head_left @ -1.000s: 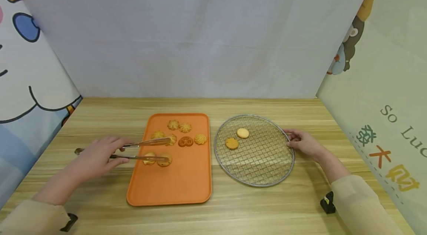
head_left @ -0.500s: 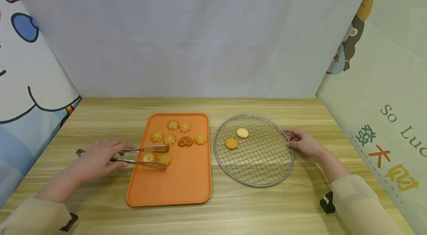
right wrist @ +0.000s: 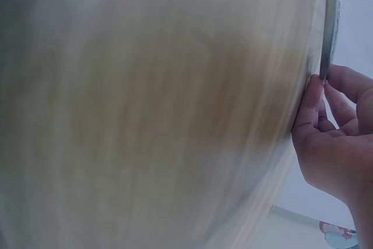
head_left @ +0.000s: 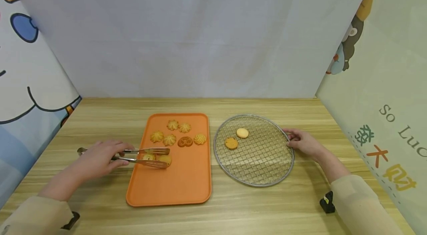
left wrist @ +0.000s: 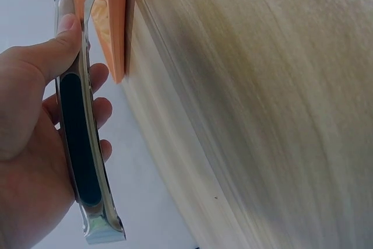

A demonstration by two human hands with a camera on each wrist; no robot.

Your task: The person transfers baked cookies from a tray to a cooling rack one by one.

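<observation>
- Metal tongs (head_left: 140, 156) pinched in left hand (head_left: 100, 157), blades reaching over left part of orange tray (head_left: 186, 186), closed on two cookies (head_left: 156, 159) lying on tray.
- Six more cookies (head_left: 176, 134) lying near tray's far end.
- Round wire rack (head_left: 263, 164) just right of tray, bearing two round cookies (head_left: 236, 138).
- Right hand (head_left: 303, 142), fingers pinching rack's right rim.
- All on wooden table (head_left: 267, 209).

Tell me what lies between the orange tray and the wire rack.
Only a narrow strip of bare wooden table lies between the tray and the rack; the head view shows it.
</observation>
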